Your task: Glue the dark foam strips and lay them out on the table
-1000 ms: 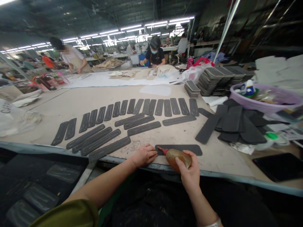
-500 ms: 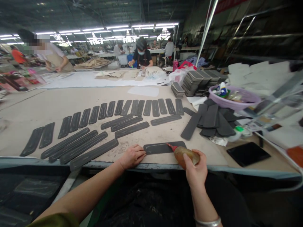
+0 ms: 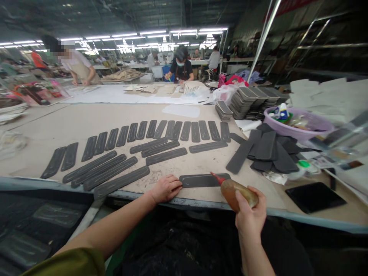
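Right hand: wrapped round an amber bottle, thumb on the near side; how hard it squeezes I cannot tell. A steady, light pressure should give an even bead.
Red nozzle: points left and away from the body, its tip at the far long edge of the strip; whether it touches I cannot tell. Best kept low and just inside the rim, so nothing runs over.
Strip in work: dark, flat on the table near its front edge, between the two hands. A pale line, probably glue, follows its left end and far side; the right end and near side look like the stretches to check for gaps.
Left hand: fingers together and bent, tips at the strip's left end; whether they pin it or rest just beside it I cannot tell. A light hold there, off the wet line, would stop sliding.
Table: coated strips lie beyond and to the left, some overlapping or nearly so; sleeves should stay clear of them.
Plain pile: loose dark strips at right, within easy reach.
Purple basin: behind that pile.
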Demonstrator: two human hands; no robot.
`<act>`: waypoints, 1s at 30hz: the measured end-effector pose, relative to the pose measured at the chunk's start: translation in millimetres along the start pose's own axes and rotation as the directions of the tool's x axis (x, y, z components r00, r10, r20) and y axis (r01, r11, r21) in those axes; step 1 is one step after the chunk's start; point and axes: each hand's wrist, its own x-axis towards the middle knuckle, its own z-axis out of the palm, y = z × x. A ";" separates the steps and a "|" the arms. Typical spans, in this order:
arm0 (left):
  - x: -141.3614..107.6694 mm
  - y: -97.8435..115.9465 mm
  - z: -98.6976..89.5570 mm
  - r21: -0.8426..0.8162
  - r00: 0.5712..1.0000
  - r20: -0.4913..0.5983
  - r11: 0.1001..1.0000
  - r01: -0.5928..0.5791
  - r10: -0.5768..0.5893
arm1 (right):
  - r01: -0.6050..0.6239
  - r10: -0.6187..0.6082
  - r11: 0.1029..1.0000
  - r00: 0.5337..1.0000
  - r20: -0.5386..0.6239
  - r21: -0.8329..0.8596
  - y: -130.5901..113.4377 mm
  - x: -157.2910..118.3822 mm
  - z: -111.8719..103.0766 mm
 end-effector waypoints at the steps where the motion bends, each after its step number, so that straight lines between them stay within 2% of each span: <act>1: 0.2 0.3 -0.3 -0.006 1.000 0.008 1.000 -0.004 0.004 | -0.053 0.050 0.997 0.997 0.053 0.059 2.9 -5.2 4.9; 4: 0.9 0.2 -0.7 -0.016 1.000 0.016 1.000 -0.014 0.014 | -0.178 0.149 0.978 0.961 0.231 0.109 9.8 -21.2 21.0; 7: 1.1 -0.6 0.4 -0.013 1.000 0.015 1.000 -0.018 0.018 | -0.207 0.167 0.975 0.919 0.356 0.076 11.6 -33.6 36.0; 12: 0.4 -1.8 2.9 -0.017 1.000 0.012 1.000 -0.023 0.023 | -0.183 0.162 0.983 0.905 0.394 0.016 11.3 -40.1 47.6; 18: 0.5 -1.5 2.0 -0.010 0.999 0.034 1.000 -0.028 0.028 | -0.193 0.198 0.980 0.880 0.432 -0.056 7.8 -40.6 34.7; 22: 1.0 -1.0 1.5 0.002 0.999 0.024 1.000 -0.030 0.030 | -0.198 0.215 0.977 0.883 0.417 -0.084 5.0 -39.2 26.5; 25: 0.9 -1.7 2.6 -0.001 0.999 -0.002 0.999 -0.047 0.047 | -0.181 0.205 0.978 0.902 0.379 -0.099 2.2 -30.7 19.4; 30: 0.4 -3.8 3.6 -0.022 0.998 0.004 0.998 -0.056 0.056 | -0.162 0.195 0.974 0.958 0.212 -0.161 2.2 -0.5 -7.5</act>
